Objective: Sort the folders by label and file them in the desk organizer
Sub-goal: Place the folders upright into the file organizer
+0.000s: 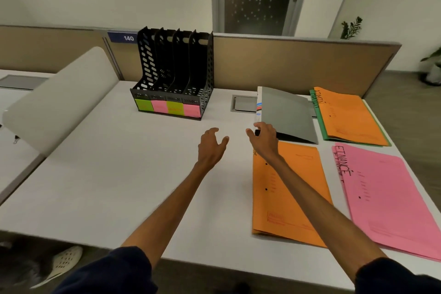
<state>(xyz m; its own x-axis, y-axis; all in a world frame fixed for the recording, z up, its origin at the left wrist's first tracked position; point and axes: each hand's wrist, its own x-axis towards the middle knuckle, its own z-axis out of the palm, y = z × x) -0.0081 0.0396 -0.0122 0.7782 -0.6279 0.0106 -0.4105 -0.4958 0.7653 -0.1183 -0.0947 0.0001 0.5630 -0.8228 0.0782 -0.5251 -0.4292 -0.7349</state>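
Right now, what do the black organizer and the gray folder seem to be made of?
The desk organizer: probably rigid moulded plastic, black, faintly glossy; its walls carry regular cut-out slots. The gray folder: likely stiff card or thin plastic, matte; its cover looks flat and even, without shine. Which one, I cannot tell.

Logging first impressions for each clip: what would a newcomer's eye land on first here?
Bright folders at right: the pink folder marked FINANCE, an orange folder beside it. The right hand grips the near corner of the grey folder, left hand open alongside. The black organizer stands at the back.
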